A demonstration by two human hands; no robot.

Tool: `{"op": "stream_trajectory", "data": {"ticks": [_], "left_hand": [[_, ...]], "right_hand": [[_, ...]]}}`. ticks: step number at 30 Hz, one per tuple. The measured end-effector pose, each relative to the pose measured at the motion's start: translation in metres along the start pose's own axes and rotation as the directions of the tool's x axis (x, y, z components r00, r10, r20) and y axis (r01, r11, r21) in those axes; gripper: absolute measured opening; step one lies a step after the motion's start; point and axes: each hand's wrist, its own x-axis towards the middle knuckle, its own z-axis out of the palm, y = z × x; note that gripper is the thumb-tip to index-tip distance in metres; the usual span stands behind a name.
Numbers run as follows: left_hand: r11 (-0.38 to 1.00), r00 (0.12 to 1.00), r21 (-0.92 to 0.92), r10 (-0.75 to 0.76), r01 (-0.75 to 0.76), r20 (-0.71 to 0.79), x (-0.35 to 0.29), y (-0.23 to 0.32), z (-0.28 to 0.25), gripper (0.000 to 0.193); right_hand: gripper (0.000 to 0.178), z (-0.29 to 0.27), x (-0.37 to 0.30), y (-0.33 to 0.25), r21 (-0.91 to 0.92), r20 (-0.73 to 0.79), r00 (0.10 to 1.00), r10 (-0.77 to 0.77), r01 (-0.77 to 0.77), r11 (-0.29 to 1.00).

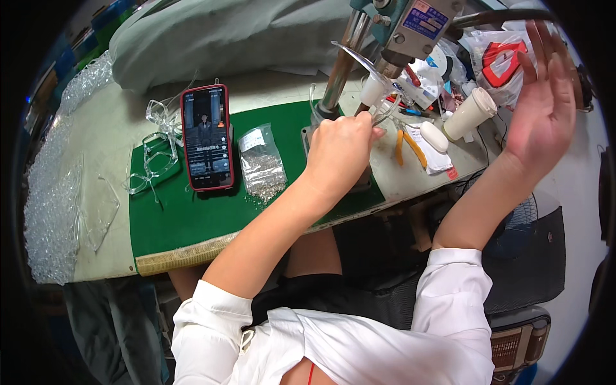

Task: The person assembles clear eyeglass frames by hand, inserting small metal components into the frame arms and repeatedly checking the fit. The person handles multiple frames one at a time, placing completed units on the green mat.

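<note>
Clear glasses (393, 110) are pinched by the left hand (340, 149), at its right, below the press (399, 42). The right hand (544, 106) is spread.

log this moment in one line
left hand: holds clear eyeglass frame at press | right hand: open, near lever | green mat: phone, bag

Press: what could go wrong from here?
Pinch: the left hand is close to the press tip; fingers could get caught if the lever, near the raised right hand, brings it down.
Slip: the clear frame by the left hand might shift or crack.
Spill: loose bits below the plastic bag could scatter if bumped.
</note>
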Motion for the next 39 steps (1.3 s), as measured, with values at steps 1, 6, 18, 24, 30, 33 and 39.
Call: {"op": "stream_trajectory", "data": {"ticks": [1,6,18,24,30,33,39], "left_hand": [[0.999,1.0,-0.034,-0.005,0.006,0.013,-0.001,-0.003,-0.003,0.017],[0.799,0.969,-0.548,-0.19,0.246,0.158,-0.073,-0.026,-0.084,0.022],[0.488,0.501,-0.78,-0.824,0.392,-0.264,-0.321,-0.084,-0.316,0.04],[0.035,0.282,-0.86,-0.951,0.509,0.128,-0.25,-0.159,-0.333,0.052],[0.755,0.762,-0.169,-0.647,0.633,-0.035,-0.149,-0.178,-0.279,0.025],[0.724,0.993,0.689,0.076,0.005,-0.088,-0.115,-0.182,-0.25,0.023],[0.907,0.878,0.199,-0.413,0.371,0.243,-0.096,-0.203,-0.281,0.029]], "right_hand": [[0.039,-0.002,-0.004,0.009,0.016,-0.062,0.998,-0.027,0.028,0.999],[0.037,0.018,-0.155,0.048,-0.018,0.032,0.949,0.313,-0.313,0.95],[0.019,0.007,-0.259,0.05,-0.167,0.175,0.813,0.555,-0.531,0.831],[0.009,0.046,-0.257,0.018,-0.129,0.28,0.815,0.507,-0.491,0.861],[0.011,0.058,-0.265,0.005,-0.129,0.42,0.724,0.548,-0.55,0.825],[0.009,0.067,-0.259,-0.002,-0.118,0.488,0.698,0.524,-0.542,0.832],[0.011,0.066,-0.25,0.011,-0.41,0.59,0.463,0.661,-0.534,0.739]]}}
